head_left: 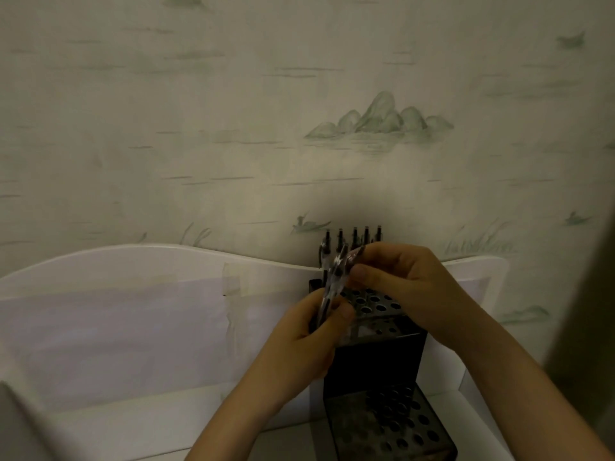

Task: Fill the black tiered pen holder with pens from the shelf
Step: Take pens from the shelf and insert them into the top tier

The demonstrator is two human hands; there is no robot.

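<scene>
While both hands meet just right of the frame's centre, the step in hand looks like sorting a small bundle of pens (334, 281) so that one can be fed into the black tiered pen holder (376, 354). The left hand (309, 341) has its grip closed around the lower part of the bundle, thumb pressed across the barrels; the right hand (396, 277) pinches the upper ends between thumb and forefinger, apparently drawing one pen free — though blur hides how many pens there are. Directly below and behind the hands stands the holder, lower centre-right of the frame, against a white curved backboard (166, 261). Its back row (354, 234) already carries five pens, upright and side by side; the holes of the upper tier (376, 301) near the hands and of the lower front tier (396, 424) look empty. So the task seems early. Next, I judge, one pen must be separated, turned tip-down, lined up over an open hole — probably in the upper tier — and lowered straight in without knocking its neighbours.
</scene>
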